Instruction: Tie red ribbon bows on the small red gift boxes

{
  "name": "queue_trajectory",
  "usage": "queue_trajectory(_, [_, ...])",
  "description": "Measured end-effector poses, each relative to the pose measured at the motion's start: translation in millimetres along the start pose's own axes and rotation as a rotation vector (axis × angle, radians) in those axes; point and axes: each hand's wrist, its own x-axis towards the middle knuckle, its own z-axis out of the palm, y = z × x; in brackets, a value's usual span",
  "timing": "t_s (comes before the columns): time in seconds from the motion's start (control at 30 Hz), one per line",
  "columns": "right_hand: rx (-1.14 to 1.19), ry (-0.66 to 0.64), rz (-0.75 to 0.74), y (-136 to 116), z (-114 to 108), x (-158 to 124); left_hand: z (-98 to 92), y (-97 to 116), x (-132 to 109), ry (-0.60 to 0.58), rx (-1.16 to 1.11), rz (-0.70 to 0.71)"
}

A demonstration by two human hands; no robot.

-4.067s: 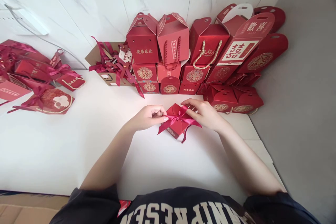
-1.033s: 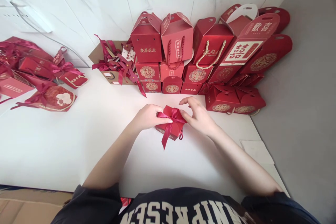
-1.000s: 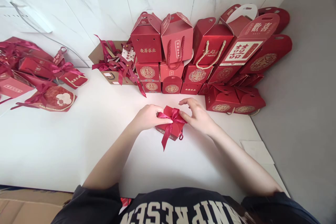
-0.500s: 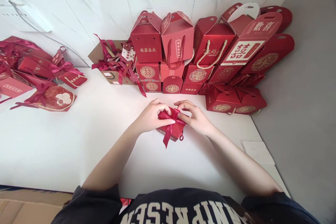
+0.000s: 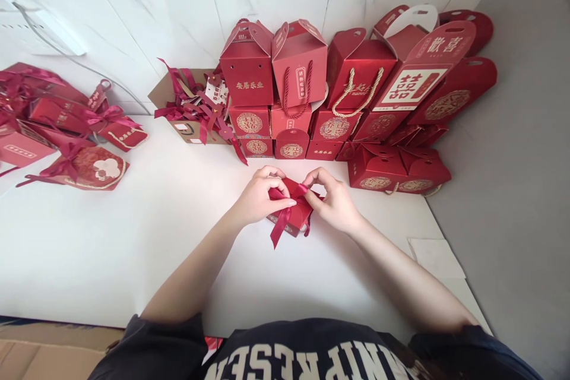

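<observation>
A small red gift box (image 5: pixel 294 217) sits on the white table (image 5: pixel 133 237) in front of me, with a dark pink ribbon (image 5: pixel 285 214) tied over its top. One ribbon tail hangs down at the box's front left. My left hand (image 5: pixel 259 196) is closed, pinching the ribbon's left loop. On the other side my right hand (image 5: pixel 335 202) is closed too, pinching the ribbon at the knot. Both hands rest against the box.
Stacked red gift boxes (image 5: pixel 285 83) with rope handles line the wall behind. A cardboard box of loose ribbons (image 5: pixel 196 110) stands to their left. Flat red boxes with bows (image 5: pixel 66 130) lie at the far left. A white paper sheet (image 5: pixel 436 258) lies near the table's right edge.
The ribbon went from loose crossed ends to a tied bow on the box. Within the last second both hands closed in on the knot and pinched the loops.
</observation>
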Motion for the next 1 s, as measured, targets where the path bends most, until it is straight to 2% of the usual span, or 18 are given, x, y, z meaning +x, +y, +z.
queue_trajectory(0.2, [-0.031, -0.069, -0.011, -1.5, -0.5, 1.5, 0.5, -0.1, 0.3, 0.004, -0.001, 0.007])
queue_trajectory(0.43, [-0.083, 0.038, 0.028, 5.4, 3.5, 0.1, 0.4, -0.8, 1.5, -0.11, -0.067, -0.02])
queue_trajectory(0.67, [-0.369, -0.07, -0.158, 4.8, -0.4, 0.2, 1.9, -1.5, 2.1, -0.109, -0.12, -0.036])
queue_trajectory(0.77, [-0.406, -0.055, -0.198, 8.1, -1.6, -0.2, 1.6, -1.6, 1.7, -0.113, -0.118, -0.054])
queue_trajectory(1.0, [-0.278, -0.024, -0.048, 14.1, 3.8, -1.2, 1.6, -2.5, 1.2, -0.117, -0.078, -0.04])
